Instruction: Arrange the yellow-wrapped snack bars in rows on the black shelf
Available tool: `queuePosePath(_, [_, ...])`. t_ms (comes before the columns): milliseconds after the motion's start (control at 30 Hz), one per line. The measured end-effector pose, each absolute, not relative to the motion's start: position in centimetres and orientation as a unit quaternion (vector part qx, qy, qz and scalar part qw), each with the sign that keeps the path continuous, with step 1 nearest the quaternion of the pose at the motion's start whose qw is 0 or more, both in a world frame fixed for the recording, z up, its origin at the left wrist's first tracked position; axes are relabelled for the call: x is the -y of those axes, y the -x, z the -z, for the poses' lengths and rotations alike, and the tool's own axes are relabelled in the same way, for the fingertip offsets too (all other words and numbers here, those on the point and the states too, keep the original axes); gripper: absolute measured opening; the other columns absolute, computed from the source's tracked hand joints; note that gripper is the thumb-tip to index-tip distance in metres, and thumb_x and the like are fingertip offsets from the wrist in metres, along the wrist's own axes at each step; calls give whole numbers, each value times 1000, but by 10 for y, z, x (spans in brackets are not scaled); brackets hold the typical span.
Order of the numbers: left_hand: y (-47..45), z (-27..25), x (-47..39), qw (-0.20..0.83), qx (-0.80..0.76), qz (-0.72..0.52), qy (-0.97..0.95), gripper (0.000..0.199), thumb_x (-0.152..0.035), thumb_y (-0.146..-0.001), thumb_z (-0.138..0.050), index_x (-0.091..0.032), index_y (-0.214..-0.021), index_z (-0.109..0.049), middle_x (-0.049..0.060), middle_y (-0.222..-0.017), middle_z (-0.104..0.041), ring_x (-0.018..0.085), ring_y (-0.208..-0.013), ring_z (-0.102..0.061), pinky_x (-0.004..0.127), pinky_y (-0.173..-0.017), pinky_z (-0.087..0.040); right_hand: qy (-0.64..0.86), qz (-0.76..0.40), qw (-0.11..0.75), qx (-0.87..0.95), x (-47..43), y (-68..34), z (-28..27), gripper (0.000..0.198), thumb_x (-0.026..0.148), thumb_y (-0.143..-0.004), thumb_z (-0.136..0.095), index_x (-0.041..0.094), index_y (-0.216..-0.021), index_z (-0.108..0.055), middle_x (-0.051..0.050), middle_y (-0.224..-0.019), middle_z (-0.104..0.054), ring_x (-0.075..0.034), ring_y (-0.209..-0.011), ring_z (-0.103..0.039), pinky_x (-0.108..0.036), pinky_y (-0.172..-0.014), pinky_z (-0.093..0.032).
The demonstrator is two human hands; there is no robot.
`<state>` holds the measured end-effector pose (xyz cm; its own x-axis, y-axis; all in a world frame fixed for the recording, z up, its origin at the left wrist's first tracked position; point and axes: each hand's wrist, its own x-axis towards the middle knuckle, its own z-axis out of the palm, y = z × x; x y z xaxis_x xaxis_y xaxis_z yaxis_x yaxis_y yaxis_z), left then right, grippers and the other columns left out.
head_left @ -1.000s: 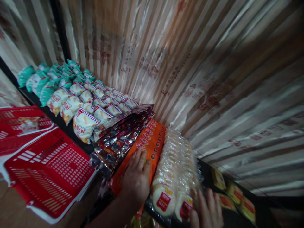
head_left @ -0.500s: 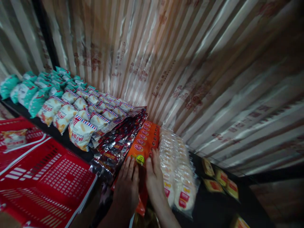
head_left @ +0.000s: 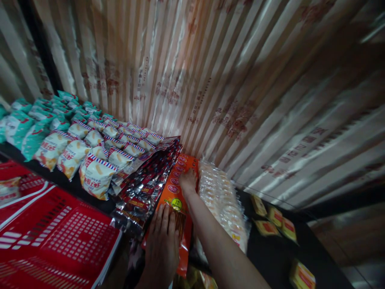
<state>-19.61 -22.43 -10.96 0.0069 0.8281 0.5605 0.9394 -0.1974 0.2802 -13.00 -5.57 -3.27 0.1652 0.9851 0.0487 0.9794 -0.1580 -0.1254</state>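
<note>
Pleated, printed sheeting [head_left: 168, 76] backs the black surface [head_left: 263, 257], where the orange packaging [head_left: 171, 192] lies at frame centre, between dark foil packets [head_left: 144, 182] and clear-wrapped round pieces [head_left: 224, 196]. The left hand [head_left: 162, 233] rests on its lower part, fingers extended and unclenched; whether the right hand [head_left: 188, 179], over the upper part, grips or merely presses cannot be told. Apply light, even pressure and keep edges parallel, avoiding creases and displacement of adjacent rows.

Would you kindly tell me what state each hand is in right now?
Left hand: open, laid palm down on the orange packet.
Right hand: at the packet's far part; fingers mostly hidden, grip cannot be told.
</note>
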Motion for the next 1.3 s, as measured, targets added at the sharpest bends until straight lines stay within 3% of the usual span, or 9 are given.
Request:
queuePosePath(133, [199,110,224,108,615,312,716,41,-16,-83,-43,-13,-123,-49,13,-135,-48,24,-127,-41,44,-99,-42,825,-90,50,555,55,135,25,54,19,-86,-22,4,-138,-27,-27,-135,-40,-32,-121,-45,-42,-85,-44])
queuePosePath(433, [200,111,224,103,616,324,711,38,-18,-85,-44,-16,-122,-50,10,-133,-51,25,-127,-42,43,-102,-36,832,-147,75,529,55,138,27,57,24,-86,-29,12,-141,-22,-22,-138,-38,-32,-126,-39,-43,-90,-40])
queuePosePath(633, [207,104,224,133,600,317,723,37,-21,-85,-42,-17,-120,-52,8,-129,-55,23,-121,-48,41,-99,-38,823,-146,137,531,57,139,35,55,23,-84,-35,9,-137,-30,-26,-135,-40,-35,-126,-36,-48,-92,-36])
queuePosePath(900, [206,106,224,143,596,303,730,40,-19,-83,-44,-17,-122,-51,8,-129,-55,23,-122,-47,42,-99,-38,824,-131,71,547,54,139,28,56,25,-85,-30,11,-139,-30,-23,-135,-42,-31,-124,-42,-44,-94,-36])
queuePosePath(1200, [204,107,224,169,577,330,728,37,-17,-86,-40,-12,-121,-50,13,-127,-55,25,-124,-45,42,-98,-41,813,-101,80,568,53,132,34,57,24,-85,-32,6,-139,-27,-23,-143,-31,-33,-132,-30,-45,-98,-35])
queuePosePath(1300, [203,104,224,167,572,348,724,39,-14,-86,-37,-13,-124,-46,13,-127,-54,25,-126,-42,43,-99,-41,785,-65,57,614,47,121,25,53,23,-85,-35,4,-134,-35,-20,-139,-40,-29,-129,-37,-39,-100,-34])
